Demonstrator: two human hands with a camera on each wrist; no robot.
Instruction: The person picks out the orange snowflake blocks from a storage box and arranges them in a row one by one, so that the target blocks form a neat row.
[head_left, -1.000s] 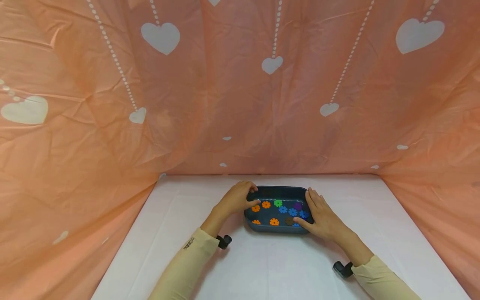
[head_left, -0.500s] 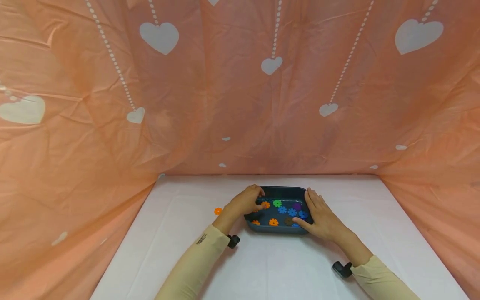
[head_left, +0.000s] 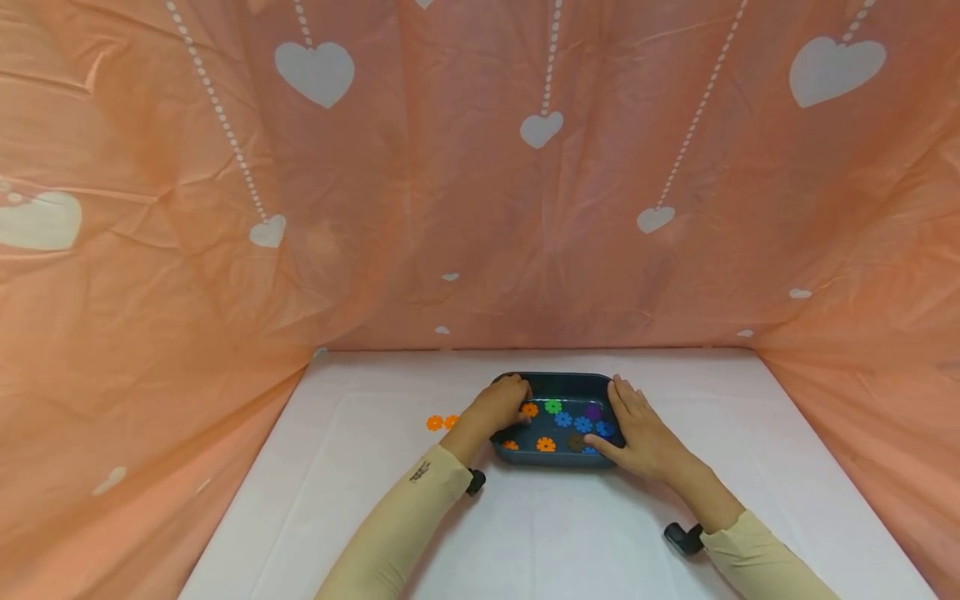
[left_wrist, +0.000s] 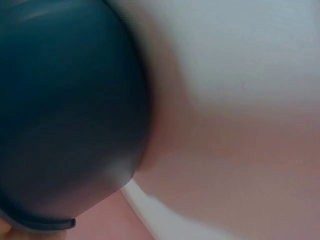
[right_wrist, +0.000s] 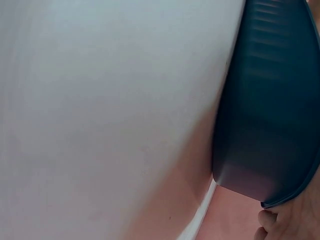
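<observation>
A dark blue-grey rectangular tray (head_left: pixel 558 459) holds several flat flower-shaped discs. My left hand (head_left: pixel 497 407) reaches over the tray's left end, its fingers bent down inside and the thumb apart from them. Close to those fingertips lies an orange flower disc (head_left: pixel 529 410); any disc under the palm is hidden. My right hand (head_left: pixel 647 435) rests on the right end, fingers straight along the rim and thumb over the near corner. Two orange flower discs (head_left: pixel 435 423) lie on the table left of the tray. Both wrist views show mainly the tray's outer wall (left_wrist: pixel 75 100).
Inside the tray are a green disc (head_left: pixel 553 406), several blue discs (head_left: pixel 563 419), a purple disc (head_left: pixel 593 412), a brown disc (head_left: pixel 576 442) and another orange disc (head_left: pixel 546 445). A white table (head_left: pixel 480 533) bears it all, with a peach heart-print cloth (head_left: pixel 480 208) behind.
My left hand has moved right, further over the tray's left end. Two orange discs on the table have come into view from behind its wrist. The right hand stays on the rim.
</observation>
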